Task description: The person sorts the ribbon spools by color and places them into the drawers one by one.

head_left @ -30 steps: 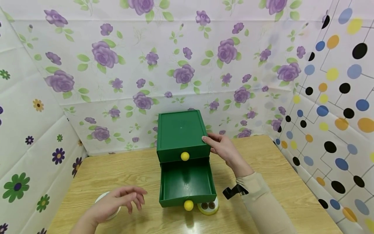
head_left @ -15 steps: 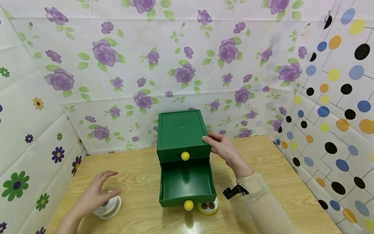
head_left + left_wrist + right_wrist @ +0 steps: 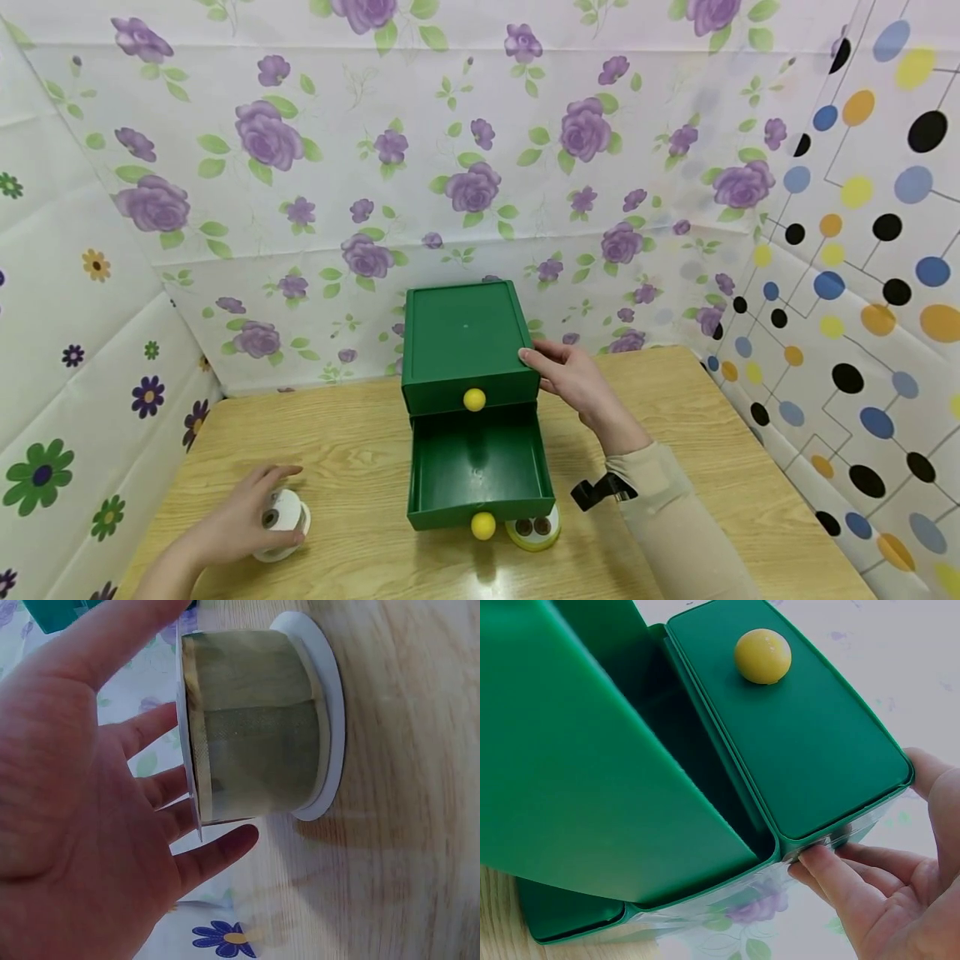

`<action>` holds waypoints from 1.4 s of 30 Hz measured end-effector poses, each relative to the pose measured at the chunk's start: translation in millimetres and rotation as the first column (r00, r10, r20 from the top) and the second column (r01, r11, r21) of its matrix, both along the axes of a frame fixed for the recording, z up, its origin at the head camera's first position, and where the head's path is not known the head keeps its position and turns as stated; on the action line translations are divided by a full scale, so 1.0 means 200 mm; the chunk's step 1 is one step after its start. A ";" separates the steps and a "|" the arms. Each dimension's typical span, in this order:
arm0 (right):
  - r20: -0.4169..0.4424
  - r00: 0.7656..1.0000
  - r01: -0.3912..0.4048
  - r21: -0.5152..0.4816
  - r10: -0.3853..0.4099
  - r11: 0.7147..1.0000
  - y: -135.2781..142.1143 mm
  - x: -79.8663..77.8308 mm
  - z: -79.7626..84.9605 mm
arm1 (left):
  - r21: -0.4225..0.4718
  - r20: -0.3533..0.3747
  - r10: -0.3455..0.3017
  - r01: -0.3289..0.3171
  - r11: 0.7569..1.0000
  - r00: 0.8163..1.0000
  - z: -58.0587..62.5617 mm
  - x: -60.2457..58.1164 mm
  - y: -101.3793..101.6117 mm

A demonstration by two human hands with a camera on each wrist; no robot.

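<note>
My left hand is at a white spool standing on the table at the left. In the left wrist view the spool carries a pale olive sheer ribbon; the fingers spread loosely along its near flange. My right hand holds the upper right edge of a green drawer cabinet, thumb on top and fingers against its side. One drawer below the top one is pulled out, with nothing visible inside. Its front has a yellow knob, like the top drawer's knob.
A round yellow-rimmed object with two brown discs lies partly hidden beneath the pulled-out drawer. The wooden table meets floral sheets behind and on the left, and a dotted sheet on the right. A black strap sticks out from the right wrist.
My left hand has moved left from beside the drawer and lowered to the spool, its fingers now around it. My right hand, the cabinet and the pulled-out drawer have stayed put.
</note>
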State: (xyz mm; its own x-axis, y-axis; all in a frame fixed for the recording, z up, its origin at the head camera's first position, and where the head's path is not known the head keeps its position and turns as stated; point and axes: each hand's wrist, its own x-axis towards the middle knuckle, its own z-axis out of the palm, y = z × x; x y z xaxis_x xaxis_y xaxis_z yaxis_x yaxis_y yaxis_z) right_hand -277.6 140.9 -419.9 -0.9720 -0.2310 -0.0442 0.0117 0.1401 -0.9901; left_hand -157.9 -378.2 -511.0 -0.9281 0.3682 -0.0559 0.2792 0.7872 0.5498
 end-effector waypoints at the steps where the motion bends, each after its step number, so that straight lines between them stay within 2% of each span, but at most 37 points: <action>1: 0.003 1.000 0.003 -0.003 -0.003 1.000 0.00 0.00 0.00 | 0.001 0.010 -0.003 0.003 1.000 1.000 0.00 0.00 0.00; 6: 0.004 1.000 0.003 -0.007 -0.003 1.000 0.00 0.00 0.00 | -0.004 0.052 -0.025 0.025 1.000 0.998 -0.01 -0.01 -0.01; 12: 0.000 1.000 0.003 -0.002 -0.003 1.000 0.00 0.00 0.00 | -0.052 -0.006 -0.048 0.048 0.997 0.999 -0.02 0.01 -0.02; 17: -0.003 1.000 0.002 -0.007 -0.002 1.000 0.00 0.00 -0.01 | -0.054 0.000 -0.035 0.035 0.998 0.999 -0.03 0.02 -0.02; 24: -0.003 1.000 0.004 -0.005 -0.004 1.000 0.00 0.00 -0.01 | -0.039 0.060 0.001 0.001 0.999 0.998 -0.03 0.02 -0.02; 34: 0.009 1.000 0.018 0.000 -0.018 1.000 0.00 0.01 0.00 | -0.067 0.009 0.014 -0.013 0.998 1.000 -0.06 0.02 -0.03; 42: 0.008 1.000 0.018 0.004 -0.019 1.000 0.00 0.00 -0.01 | -0.062 0.007 0.017 -0.017 0.998 1.000 -0.01 0.02 0.01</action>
State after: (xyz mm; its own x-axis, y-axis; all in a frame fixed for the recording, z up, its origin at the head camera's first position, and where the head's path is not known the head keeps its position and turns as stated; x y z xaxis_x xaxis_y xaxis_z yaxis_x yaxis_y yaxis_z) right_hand -277.4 141.5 -421.2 -0.9756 -0.2128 -0.0534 0.0227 0.1442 -0.9893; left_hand -153.2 -375.6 -512.5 -0.9336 0.3479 -0.0856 0.2613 0.8246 0.5018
